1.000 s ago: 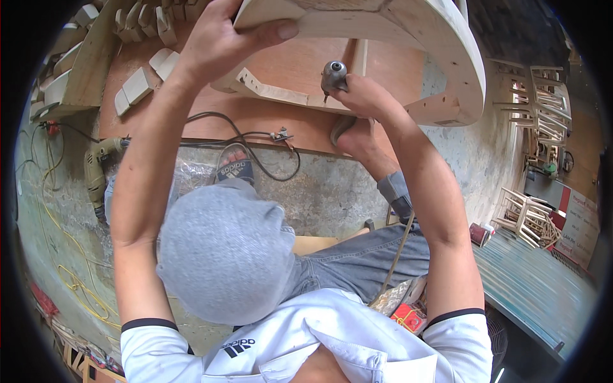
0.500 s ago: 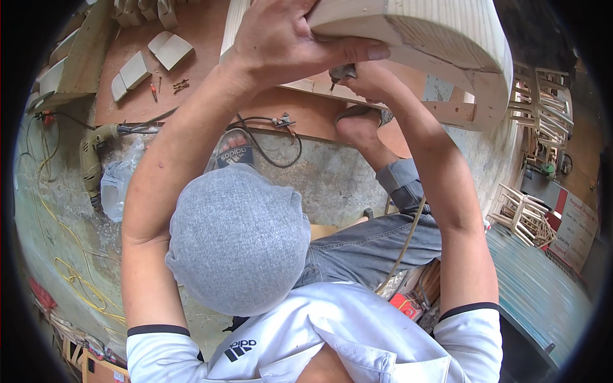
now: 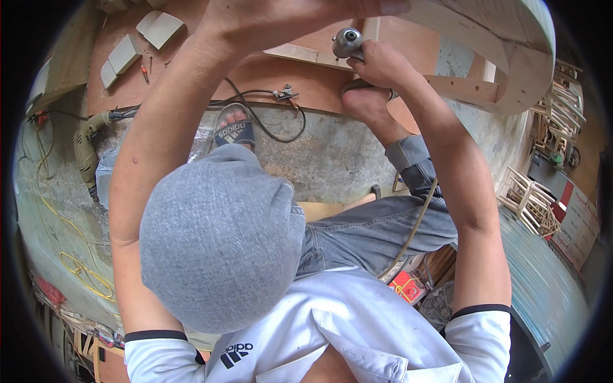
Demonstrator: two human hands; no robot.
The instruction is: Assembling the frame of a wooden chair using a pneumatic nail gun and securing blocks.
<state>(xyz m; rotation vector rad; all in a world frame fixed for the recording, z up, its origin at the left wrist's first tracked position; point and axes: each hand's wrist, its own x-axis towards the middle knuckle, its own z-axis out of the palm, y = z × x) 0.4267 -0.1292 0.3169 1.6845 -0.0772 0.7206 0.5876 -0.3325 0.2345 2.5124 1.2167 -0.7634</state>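
Gripping the curved wooden frame (image 3: 511, 38) at the far edge of the view, the left hand (image 3: 281, 19) lies closed over its pale top, fingers wrapped across the wood. The frame arcs away to the right and far side, and one of its rails (image 3: 466, 86) runs beneath the curve.

The right hand (image 3: 377, 64) sits just under that curve, curled tight round a small metal tool (image 3: 348, 41) with a round grey head; the tool's head is up against the underside of the frame. A tan hose (image 3: 415, 223) trails down along the right forearm toward the lap.

Nearer, a grey knit cap (image 3: 220, 236) fills the middle, above a white shirt (image 3: 357, 332) and jeans (image 3: 377, 230). One foot in a dark sandal (image 3: 233, 131) rests on the concrete floor (image 3: 325, 153), the other foot (image 3: 367, 102) is set on a brown board (image 3: 255, 70). On that board, far left, lie two pale wooden blocks (image 3: 137, 38). A black cable (image 3: 268, 115) loops across its near edge. A drill (image 3: 86, 143) lies on the floor to the left, with yellow cord (image 3: 70, 255) nearer. Stacked wooden frames (image 3: 530, 201) stand at the right.
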